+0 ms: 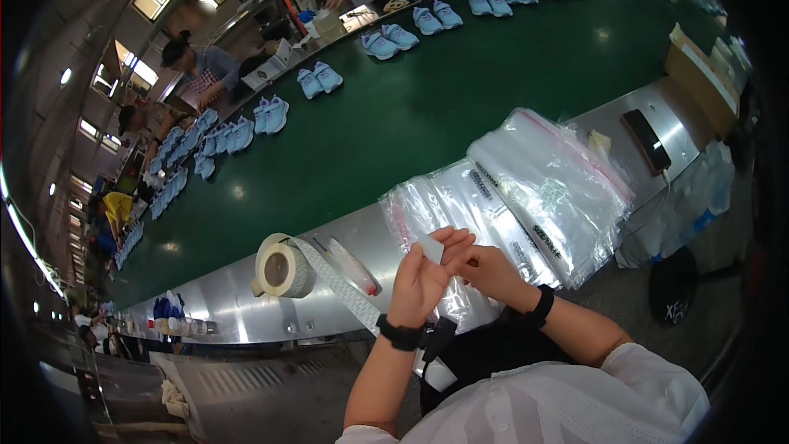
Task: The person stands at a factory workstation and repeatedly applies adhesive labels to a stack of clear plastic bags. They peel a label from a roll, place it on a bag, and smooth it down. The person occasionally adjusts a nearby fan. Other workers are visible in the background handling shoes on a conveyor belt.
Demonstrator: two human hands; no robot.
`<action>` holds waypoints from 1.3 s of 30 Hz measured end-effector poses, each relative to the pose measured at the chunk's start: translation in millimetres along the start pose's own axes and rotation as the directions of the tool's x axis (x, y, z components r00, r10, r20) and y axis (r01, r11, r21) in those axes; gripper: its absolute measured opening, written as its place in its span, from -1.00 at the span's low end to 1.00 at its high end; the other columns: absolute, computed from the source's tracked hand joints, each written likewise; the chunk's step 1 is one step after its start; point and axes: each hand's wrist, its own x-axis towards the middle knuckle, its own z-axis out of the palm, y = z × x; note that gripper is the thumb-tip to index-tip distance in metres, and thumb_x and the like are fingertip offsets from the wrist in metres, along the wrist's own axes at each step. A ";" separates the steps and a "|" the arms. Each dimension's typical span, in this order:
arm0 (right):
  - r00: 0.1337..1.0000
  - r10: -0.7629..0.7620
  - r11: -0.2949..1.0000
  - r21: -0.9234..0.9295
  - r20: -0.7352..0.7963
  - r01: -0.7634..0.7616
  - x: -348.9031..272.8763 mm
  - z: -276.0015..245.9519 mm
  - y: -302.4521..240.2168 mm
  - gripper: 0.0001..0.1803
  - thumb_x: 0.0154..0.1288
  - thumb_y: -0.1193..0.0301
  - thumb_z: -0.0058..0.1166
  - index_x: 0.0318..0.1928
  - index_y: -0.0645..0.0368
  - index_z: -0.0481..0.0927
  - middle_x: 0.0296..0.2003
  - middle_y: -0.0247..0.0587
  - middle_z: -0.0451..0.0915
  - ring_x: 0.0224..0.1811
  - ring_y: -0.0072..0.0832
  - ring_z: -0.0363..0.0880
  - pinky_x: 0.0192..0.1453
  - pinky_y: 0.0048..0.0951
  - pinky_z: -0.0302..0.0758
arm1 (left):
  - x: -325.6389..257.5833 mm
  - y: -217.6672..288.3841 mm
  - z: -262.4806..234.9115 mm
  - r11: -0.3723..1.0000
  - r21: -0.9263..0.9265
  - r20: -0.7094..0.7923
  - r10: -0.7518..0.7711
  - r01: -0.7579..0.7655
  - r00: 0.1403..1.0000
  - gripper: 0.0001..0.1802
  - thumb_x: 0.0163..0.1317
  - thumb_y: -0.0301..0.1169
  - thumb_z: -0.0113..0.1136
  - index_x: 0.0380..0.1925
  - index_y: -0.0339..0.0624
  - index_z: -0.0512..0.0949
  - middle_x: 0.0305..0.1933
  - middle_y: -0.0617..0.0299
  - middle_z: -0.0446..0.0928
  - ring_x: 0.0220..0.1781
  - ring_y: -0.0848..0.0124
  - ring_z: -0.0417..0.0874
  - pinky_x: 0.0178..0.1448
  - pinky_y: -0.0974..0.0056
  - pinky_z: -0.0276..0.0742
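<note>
Beside a green conveyor belt point(427, 107) lined with pairs of pale blue shoes point(390, 39), a worker's 2 hands meet over the steel ledge point(246, 296) on the belt's near side. The left hand point(419, 279) and right hand point(485, 267) are both closed in a pinch on a small white label point(433, 248), held just above a stack of clear plastic bags point(534, 189) lying on that ledge. The label looks featherlight, limp and likely sticky, best gripped at its edges. A roll of label tape point(282, 267) stands left of the hands, its strip trailing toward the left wrist. The bags look slippery and overhang the ledge's near edge; open room lies left of the roll, while other workers' hands stay on the belt's far side.
</note>
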 end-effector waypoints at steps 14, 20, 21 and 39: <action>0.955 -0.289 0.957 -0.009 -0.074 0.289 -10.2 -47.0 -39.2 -0.88 0.23 0.46 0.04 -0.26 0.23 0.55 -0.13 -0.27 0.43 -0.08 -0.55 0.42 -0.09 -0.56 0.43 | 33.6 -11.5 -16.7 0.638 0.624 -0.388 -0.247 0.451 0.888 -0.65 0.31 -0.35 -0.14 -0.01 -0.36 0.41 -0.15 0.14 0.52 -0.15 0.39 0.61 -0.14 0.34 0.62; 0.920 -0.377 0.922 -0.051 0.106 0.384 -30.3 -27.4 -20.9 -0.56 0.17 0.47 0.10 0.08 0.21 0.38 0.02 -0.13 0.38 0.06 -0.39 0.41 0.12 -0.43 0.35 | 43.8 -25.7 -28.4 0.862 0.112 -0.153 -0.477 0.495 0.865 -0.65 0.36 -0.24 -0.18 -0.05 -0.29 0.36 -0.18 0.07 0.47 -0.05 0.19 0.56 -0.07 0.10 0.57; 0.914 -0.393 0.915 -0.061 0.098 0.400 -36.6 -23.5 -20.7 -0.49 0.15 0.46 0.13 0.13 0.23 0.34 0.04 -0.10 0.37 0.09 -0.34 0.39 0.14 -0.40 0.33 | 36.9 -26.1 -37.6 0.859 0.001 -0.155 -0.505 0.511 0.849 -0.65 0.37 -0.22 -0.18 -0.05 -0.26 0.35 -0.13 0.03 0.47 -0.03 0.15 0.56 -0.03 0.05 0.55; 0.867 -0.494 0.825 -0.282 0.063 0.490 -29.1 -57.1 -34.7 -0.88 0.22 0.51 0.00 -0.25 0.23 0.54 -0.24 -0.20 0.59 -0.19 -0.41 0.58 -0.14 -0.49 0.47 | -186.1 9.5 -61.8 0.957 0.278 -0.756 0.163 0.085 0.633 -0.65 0.36 -0.27 -0.12 -0.13 -0.38 0.45 -0.20 0.01 0.56 -0.20 0.33 0.60 -0.19 0.26 0.58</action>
